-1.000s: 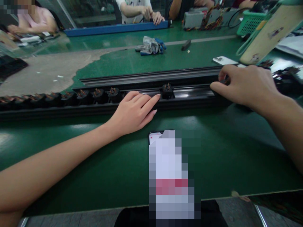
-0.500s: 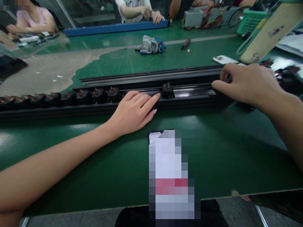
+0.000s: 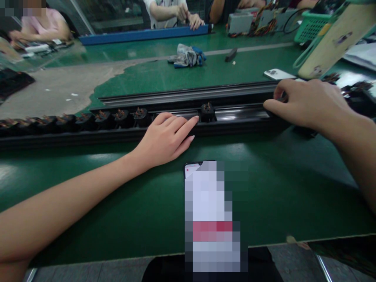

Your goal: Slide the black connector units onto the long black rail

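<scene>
Right hand (image 3: 313,101) rightward, rail (image 3: 241,126) apparently beneath

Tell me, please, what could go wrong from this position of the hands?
The left hand rests at the black channel, close to a lone black socket module; a slip might shift it or bend its upward-pointing copper terminals.

A white smartphone and a cream bottle appear just beyond the right hand, so a careless swing might knock them.

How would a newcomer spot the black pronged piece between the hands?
On the green table, find the long black channel. Between the left hand and right hand sits the black pronged piece. Unlike the close row of similar pieces further left, it stands apart.
</scene>
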The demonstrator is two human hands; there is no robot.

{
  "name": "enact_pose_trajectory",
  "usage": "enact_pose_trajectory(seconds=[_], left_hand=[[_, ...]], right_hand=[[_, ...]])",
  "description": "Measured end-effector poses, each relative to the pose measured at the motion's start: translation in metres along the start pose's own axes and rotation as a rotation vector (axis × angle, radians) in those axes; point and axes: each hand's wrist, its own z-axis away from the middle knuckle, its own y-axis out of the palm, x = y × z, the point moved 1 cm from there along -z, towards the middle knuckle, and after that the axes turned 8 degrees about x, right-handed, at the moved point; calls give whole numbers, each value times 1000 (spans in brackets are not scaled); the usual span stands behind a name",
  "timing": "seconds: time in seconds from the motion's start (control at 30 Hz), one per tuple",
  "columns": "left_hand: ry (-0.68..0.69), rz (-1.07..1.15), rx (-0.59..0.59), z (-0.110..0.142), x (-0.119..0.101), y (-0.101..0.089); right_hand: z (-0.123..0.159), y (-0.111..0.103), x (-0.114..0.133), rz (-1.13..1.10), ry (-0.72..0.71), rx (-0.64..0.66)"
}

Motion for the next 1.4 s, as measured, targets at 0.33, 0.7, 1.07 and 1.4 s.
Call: enact_pose_trajectory(seconds=[0.33,0.7,1.07,1.4], left_hand=[[-15,24,9,0,0,0],[-31,73,22,-1,0,-1],[-12,41,9,-1,0,-1],[-29,78,8,0,0,1]], right_hand=[[1,-1,0,-13,3,0],[2,-3,0,-10,18,0],[0,-2,-5,-6,21,-26],[-3,1,-13,5,-20,33]])
